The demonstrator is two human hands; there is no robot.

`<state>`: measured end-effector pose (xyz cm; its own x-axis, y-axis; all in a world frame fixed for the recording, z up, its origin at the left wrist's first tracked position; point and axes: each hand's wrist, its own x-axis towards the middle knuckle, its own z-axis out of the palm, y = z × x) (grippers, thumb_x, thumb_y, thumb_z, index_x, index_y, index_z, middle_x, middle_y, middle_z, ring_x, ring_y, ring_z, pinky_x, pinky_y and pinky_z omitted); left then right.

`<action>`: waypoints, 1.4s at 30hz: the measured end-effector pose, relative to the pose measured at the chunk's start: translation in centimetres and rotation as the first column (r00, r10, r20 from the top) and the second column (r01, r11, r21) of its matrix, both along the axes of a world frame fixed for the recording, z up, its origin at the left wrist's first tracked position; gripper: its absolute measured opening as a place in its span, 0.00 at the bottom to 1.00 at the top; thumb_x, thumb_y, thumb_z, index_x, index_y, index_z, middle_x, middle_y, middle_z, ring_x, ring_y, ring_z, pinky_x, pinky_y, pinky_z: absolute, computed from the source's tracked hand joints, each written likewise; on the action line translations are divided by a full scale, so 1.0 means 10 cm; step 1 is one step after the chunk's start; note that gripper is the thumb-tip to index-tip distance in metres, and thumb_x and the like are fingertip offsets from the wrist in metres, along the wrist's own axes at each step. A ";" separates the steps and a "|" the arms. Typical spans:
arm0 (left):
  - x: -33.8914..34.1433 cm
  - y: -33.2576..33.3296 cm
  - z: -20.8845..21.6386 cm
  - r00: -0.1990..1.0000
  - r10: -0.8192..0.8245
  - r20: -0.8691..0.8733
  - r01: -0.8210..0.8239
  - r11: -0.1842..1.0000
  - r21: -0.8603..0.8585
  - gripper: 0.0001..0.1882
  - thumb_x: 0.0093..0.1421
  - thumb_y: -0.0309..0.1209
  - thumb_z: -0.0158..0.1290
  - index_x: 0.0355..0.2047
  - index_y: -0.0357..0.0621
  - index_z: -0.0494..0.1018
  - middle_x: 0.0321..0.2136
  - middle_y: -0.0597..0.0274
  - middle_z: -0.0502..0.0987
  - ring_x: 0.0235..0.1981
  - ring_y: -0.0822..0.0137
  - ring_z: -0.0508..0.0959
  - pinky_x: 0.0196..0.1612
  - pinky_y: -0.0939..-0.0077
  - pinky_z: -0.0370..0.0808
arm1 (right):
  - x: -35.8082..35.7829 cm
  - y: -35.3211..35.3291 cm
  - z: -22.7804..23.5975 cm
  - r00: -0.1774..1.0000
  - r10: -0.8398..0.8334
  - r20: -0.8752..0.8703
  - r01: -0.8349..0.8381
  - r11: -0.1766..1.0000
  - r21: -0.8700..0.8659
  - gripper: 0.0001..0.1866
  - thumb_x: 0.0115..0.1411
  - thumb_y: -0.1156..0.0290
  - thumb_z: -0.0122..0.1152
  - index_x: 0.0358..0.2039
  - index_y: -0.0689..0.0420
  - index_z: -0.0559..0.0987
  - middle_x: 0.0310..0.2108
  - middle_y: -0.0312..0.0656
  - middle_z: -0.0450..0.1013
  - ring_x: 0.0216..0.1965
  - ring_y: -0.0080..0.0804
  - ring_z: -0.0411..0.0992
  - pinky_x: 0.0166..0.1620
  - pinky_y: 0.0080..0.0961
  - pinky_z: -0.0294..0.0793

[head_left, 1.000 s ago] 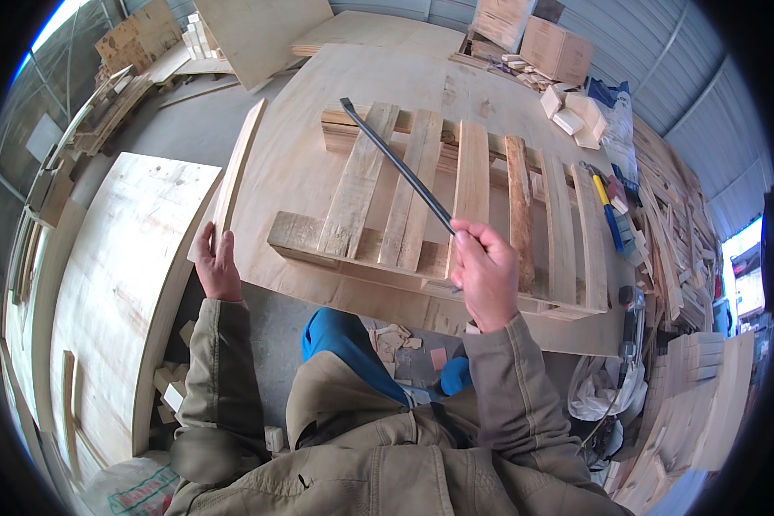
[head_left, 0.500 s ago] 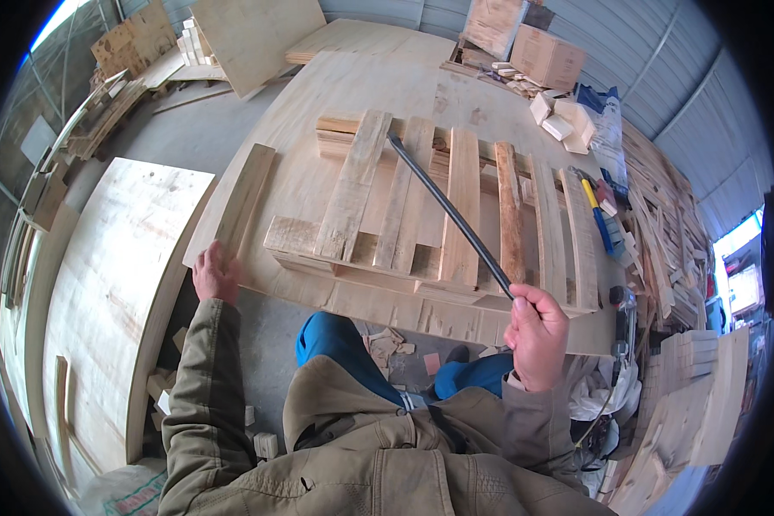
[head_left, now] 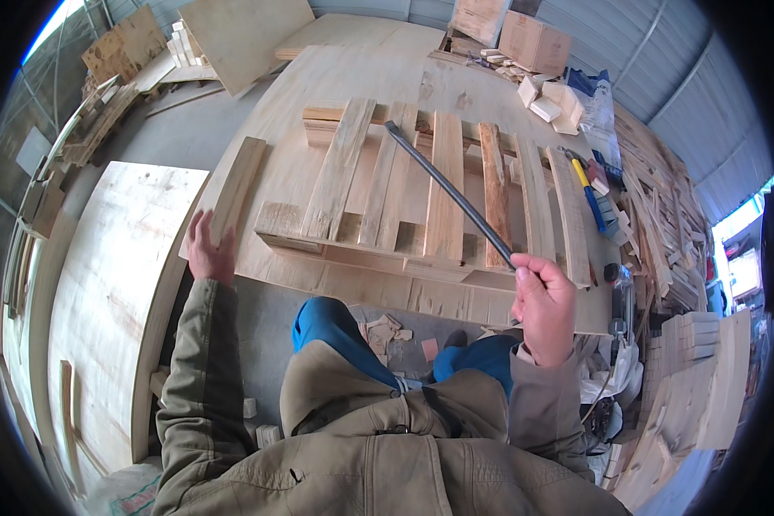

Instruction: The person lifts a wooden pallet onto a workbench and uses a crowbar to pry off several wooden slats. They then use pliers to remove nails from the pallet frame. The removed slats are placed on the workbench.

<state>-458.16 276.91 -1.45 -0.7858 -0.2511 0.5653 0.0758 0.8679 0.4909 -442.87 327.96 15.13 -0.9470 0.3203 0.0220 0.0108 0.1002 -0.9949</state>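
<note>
My right hand [head_left: 546, 301] is closed round the near end of a black pry bar [head_left: 451, 191]. The bar slants up and left above a slatted wooden pallet [head_left: 445, 202], its flattened tip over the far ends of the left slats. One slat is browner and rougher than the others. My left hand [head_left: 211, 249] is at the near end of a loose wooden plank [head_left: 239, 185], left of the pallet. Its fingers are spread; whether they touch the plank I cannot tell.
The pallet lies on a plywood-topped table [head_left: 318, 279]. A hammer with a yellow and blue handle [head_left: 589, 198] rests to its right. Plywood sheets [head_left: 125, 284] stand at the left. A cardboard box [head_left: 533, 43] sits at the back, and piled wood strips [head_left: 662, 206] fill the right.
My left hand's fingers have spread apart at the plank's near end, where they were curled on it. My right hand still holds the pry bar over the pallet. The view has shifted slightly.
</note>
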 end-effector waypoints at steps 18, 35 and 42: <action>-0.27 1.89 1.02 0.852 -0.278 0.443 0.295 0.955 0.031 0.47 0.55 0.53 0.66 0.68 0.37 0.68 0.56 0.39 0.79 0.59 0.45 0.79 0.61 0.56 0.75 | -0.04 0.17 0.67 0.993 0.103 0.060 -0.114 0.967 0.229 0.11 0.73 0.74 0.58 0.50 0.64 0.83 0.23 0.25 0.67 0.21 0.10 0.60 0.24 0.15 0.60; -0.36 1.99 1.04 0.805 -0.255 0.536 0.248 0.965 0.087 0.44 0.58 0.49 0.59 0.71 0.43 0.61 0.55 0.41 0.80 0.56 0.43 0.81 0.66 0.52 0.68 | -0.81 0.09 1.28 0.985 0.129 0.115 -0.167 0.886 0.434 0.11 0.70 0.72 0.60 0.47 0.61 0.85 0.25 0.26 0.69 0.23 0.11 0.64 0.24 0.14 0.63; -0.38 1.98 1.03 0.810 -0.258 0.527 0.241 0.965 0.102 0.45 0.56 0.49 0.62 0.71 0.44 0.63 0.55 0.37 0.81 0.56 0.43 0.81 0.64 0.54 0.70 | -1.04 0.06 1.56 0.978 0.128 0.162 -0.196 0.824 0.531 0.12 0.72 0.72 0.57 0.49 0.63 0.83 0.24 0.28 0.68 0.19 0.11 0.60 0.21 0.13 0.59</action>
<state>-461.94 296.75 8.83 -0.9992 -0.0145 0.0370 0.0079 0.8398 0.5428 -453.31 328.59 30.71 -0.9909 0.1304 0.0345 0.0563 0.6324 -0.7726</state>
